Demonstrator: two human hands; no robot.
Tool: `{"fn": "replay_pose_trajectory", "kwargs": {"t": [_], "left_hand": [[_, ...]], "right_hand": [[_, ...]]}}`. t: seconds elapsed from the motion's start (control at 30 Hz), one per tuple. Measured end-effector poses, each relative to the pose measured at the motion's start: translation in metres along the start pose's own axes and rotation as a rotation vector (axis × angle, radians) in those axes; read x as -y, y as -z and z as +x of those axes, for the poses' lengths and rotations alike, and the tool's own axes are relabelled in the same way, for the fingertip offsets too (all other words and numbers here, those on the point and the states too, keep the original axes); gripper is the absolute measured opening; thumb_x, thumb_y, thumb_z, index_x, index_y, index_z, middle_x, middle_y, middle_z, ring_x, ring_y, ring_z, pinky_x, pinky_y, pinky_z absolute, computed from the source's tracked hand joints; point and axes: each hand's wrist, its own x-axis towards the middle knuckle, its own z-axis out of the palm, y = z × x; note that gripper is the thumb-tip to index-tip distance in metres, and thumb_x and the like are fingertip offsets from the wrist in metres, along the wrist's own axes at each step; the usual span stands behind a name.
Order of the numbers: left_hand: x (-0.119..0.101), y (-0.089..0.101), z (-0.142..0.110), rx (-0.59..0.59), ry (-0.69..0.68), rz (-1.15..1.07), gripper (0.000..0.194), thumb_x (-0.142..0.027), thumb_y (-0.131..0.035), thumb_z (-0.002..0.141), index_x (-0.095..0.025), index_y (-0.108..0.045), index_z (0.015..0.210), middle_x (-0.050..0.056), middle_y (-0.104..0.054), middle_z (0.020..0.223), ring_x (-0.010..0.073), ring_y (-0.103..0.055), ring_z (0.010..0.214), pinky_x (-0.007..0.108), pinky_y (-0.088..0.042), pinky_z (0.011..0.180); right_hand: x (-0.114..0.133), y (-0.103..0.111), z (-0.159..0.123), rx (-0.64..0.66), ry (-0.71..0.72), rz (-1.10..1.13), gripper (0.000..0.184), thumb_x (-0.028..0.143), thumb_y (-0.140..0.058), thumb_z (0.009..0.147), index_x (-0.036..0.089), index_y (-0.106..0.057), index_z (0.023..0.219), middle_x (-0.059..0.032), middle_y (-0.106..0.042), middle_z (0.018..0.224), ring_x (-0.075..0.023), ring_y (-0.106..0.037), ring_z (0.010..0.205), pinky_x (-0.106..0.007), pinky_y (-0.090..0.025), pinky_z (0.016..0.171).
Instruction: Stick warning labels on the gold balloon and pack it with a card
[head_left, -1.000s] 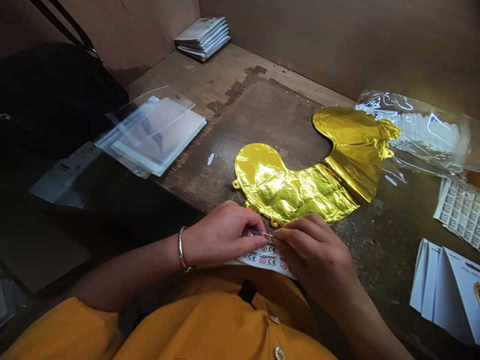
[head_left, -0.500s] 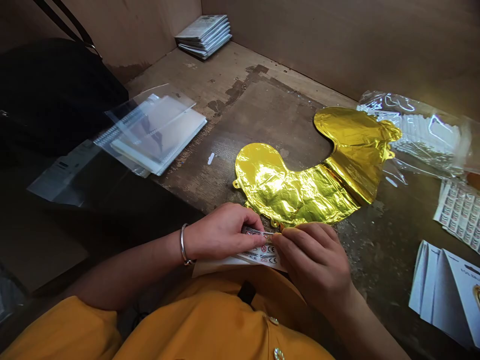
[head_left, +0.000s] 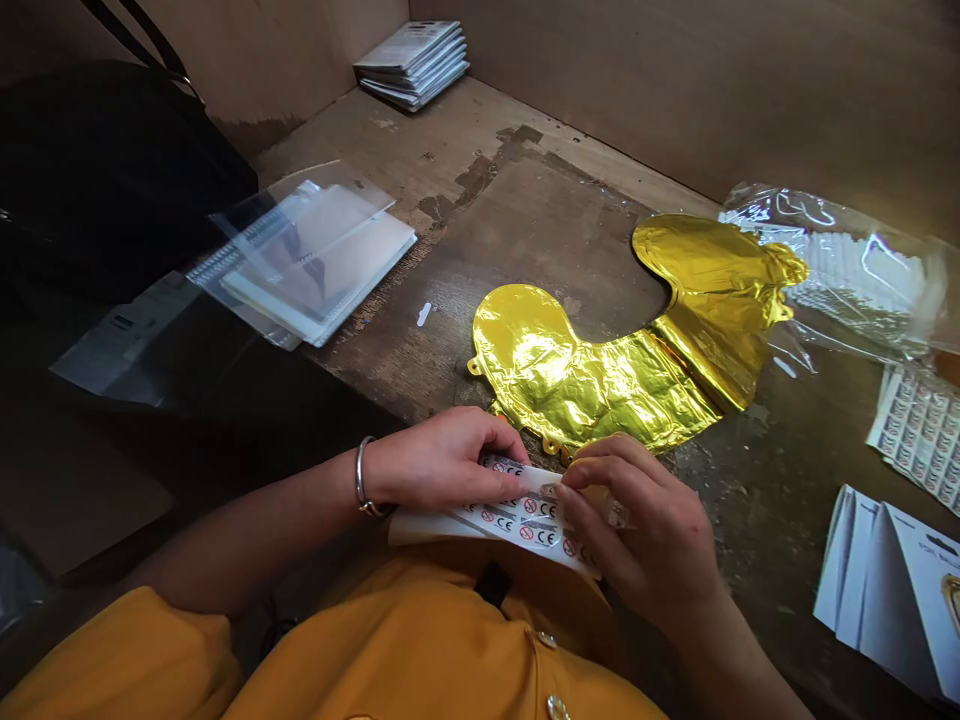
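So this looks like the sticker stage: the left hand (head_left: pixel 439 462) pins a strip of CE warning labels (head_left: pixel 529 522) with its fingers (head_left: pixel 501 468) curled over the top, while the right hand (head_left: pixel 637 528) has its fingers (head_left: pixel 576 478) pinched nearly shut at the strip's upper edge, seemingly picking at one label, though the tips are too small to tell exactly. Lifting one cleanly calls for a tight pinch. The gold foil balloon (head_left: pixel 592 378) lies flat on the worn wooden surface (head_left: pixel 525 230) just above the strip, its tabs nearly touching it, so it's cramped there; the room to move is back past the balloon, with a crinkly plastic bag (head_left: pixel 847 262) off right.
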Motion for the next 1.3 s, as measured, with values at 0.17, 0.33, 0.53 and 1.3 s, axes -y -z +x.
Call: {"fn": "replay_pose_trajectory", "kwargs": {"t": [0.17,0.33,0.53,1.3], "left_hand": [[-0.001,-0.003,-0.006,-0.194,-0.16,0.433,0.013,-0.027,-0.058,0.087,-0.018,-0.068,0.09,0.0,-0.068,0.079,0.0142,-0.06,0.073,0.027,-0.04,0.071],[0.0,-0.011,-0.015,-0.47,-0.487,0.867,0.015,-0.017,-0.053,0.089,-0.018,-0.066,0.081,0.01,-0.065,0.112,0.0218,-0.058,0.099,0.04,-0.036,0.094],[-0.003,-0.009,-0.02,-0.379,-0.496,0.651,0.014,-0.023,-0.055,0.09,-0.023,-0.069,0.091,0.011,-0.053,0.133,0.0229,-0.05,0.121,0.041,-0.031,0.102],[0.042,-0.015,-0.005,-0.372,-0.558,0.987,0.016,-0.01,-0.045,0.092,-0.014,-0.061,0.09,0.012,-0.06,0.13,0.0221,-0.051,0.128,0.052,-0.018,0.118]], "right_hand": [[0.0,0.007,0.001,-0.053,-0.147,0.128,0.008,0.016,-0.061,0.083,0.022,-0.056,0.081,-0.0011,-0.059,0.081,-0.0145,-0.057,0.078,-0.027,-0.046,0.067],[-0.008,0.007,0.008,-0.21,-0.44,0.44,0.008,0.026,-0.062,0.084,0.021,-0.058,0.078,0.0002,-0.058,0.074,-0.0133,-0.055,0.068,-0.026,-0.045,0.06],[-0.006,-0.002,0.012,-0.191,-0.383,0.286,0.009,0.027,-0.063,0.084,0.022,-0.06,0.078,-0.0003,-0.061,0.077,-0.0146,-0.058,0.073,-0.028,-0.046,0.066],[-0.049,-0.041,0.039,-0.257,-0.4,0.081,0.013,0.03,-0.062,0.081,0.022,-0.061,0.072,-0.0063,-0.065,0.091,-0.0213,-0.059,0.089,-0.041,-0.045,0.081]]}}
